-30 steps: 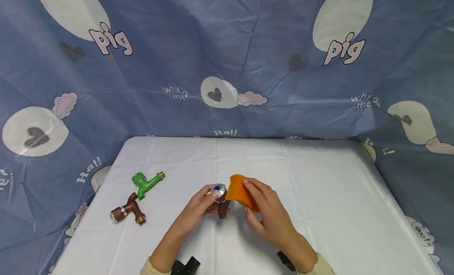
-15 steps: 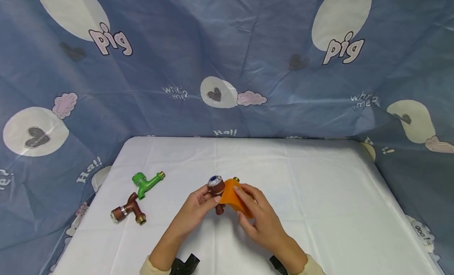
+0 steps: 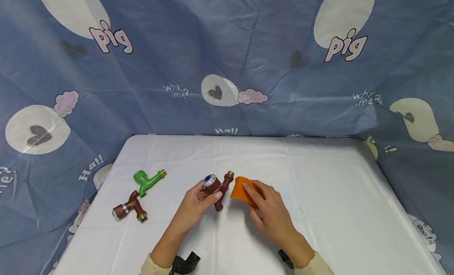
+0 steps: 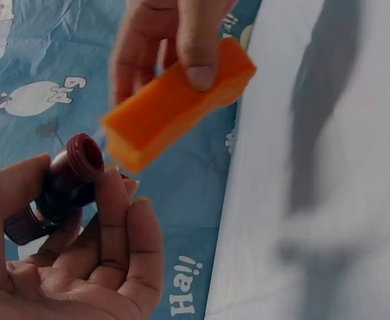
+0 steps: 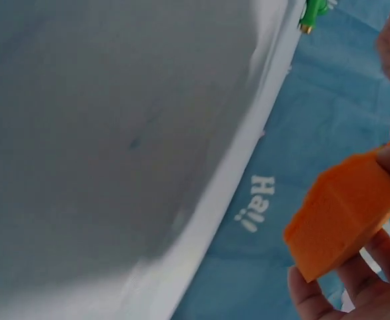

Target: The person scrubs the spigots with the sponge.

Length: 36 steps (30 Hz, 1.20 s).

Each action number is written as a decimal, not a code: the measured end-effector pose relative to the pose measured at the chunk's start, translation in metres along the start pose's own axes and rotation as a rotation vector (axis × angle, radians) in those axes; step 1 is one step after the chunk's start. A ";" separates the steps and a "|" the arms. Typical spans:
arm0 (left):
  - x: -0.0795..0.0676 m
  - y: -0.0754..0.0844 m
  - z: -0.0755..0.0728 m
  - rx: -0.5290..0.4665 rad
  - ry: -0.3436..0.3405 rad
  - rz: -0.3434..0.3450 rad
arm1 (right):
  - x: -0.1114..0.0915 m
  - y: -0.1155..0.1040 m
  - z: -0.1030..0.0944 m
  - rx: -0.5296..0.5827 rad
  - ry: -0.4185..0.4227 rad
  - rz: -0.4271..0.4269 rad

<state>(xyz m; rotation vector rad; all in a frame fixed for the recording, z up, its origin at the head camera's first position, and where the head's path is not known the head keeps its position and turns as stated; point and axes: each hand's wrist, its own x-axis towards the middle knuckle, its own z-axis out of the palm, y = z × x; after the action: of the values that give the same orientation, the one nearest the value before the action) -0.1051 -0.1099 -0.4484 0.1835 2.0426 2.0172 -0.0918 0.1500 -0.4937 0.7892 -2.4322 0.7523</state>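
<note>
Person in a light beige top, only the sleeve ends visible. Left sleeve [image 3: 154,267]: plain cloth, soft creases, cropped by frame edge. Right sleeve [image 3: 315,266], well to the right of left sleeve: same beige, same plain cloth. Black wrist mount [image 3: 184,264] just right of left sleeve: chunky, angular, two raised ends with a dip between. Second black piece [image 3: 285,259], farther right of left sleeve: narrower, dark, partly hidden, fine detail too small to tell. Left hand [image 3: 198,202] and right hand [image 3: 271,206], both beyond left sleeve: bare; right thumbnail [image 4: 201,78] broad, short, rounded edge
</note>
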 end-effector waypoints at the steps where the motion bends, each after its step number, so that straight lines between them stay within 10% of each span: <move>1: 0.000 0.000 0.000 -0.007 0.004 0.001 | -0.001 0.003 -0.001 -0.003 0.002 0.013; 7: 0.000 0.001 0.001 -0.008 -0.017 0.027 | 0.006 0.002 -0.012 0.032 0.046 0.043; 18: 0.000 -0.003 0.004 0.075 -0.173 0.135 | 0.028 -0.045 -0.018 0.130 0.081 -0.161; 26: -0.004 -0.003 -0.003 -0.070 -0.283 0.171 | 0.021 -0.038 -0.013 0.042 0.104 -0.141; 36: 0.004 0.000 -0.005 -0.167 -0.175 0.201 | 0.009 -0.015 -0.010 -0.036 0.081 -0.083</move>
<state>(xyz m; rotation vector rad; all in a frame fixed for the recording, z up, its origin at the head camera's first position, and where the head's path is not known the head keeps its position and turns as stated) -0.1105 -0.1138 -0.4487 0.5310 1.8023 2.1901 -0.0860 0.1426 -0.4765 0.8249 -2.3198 0.6939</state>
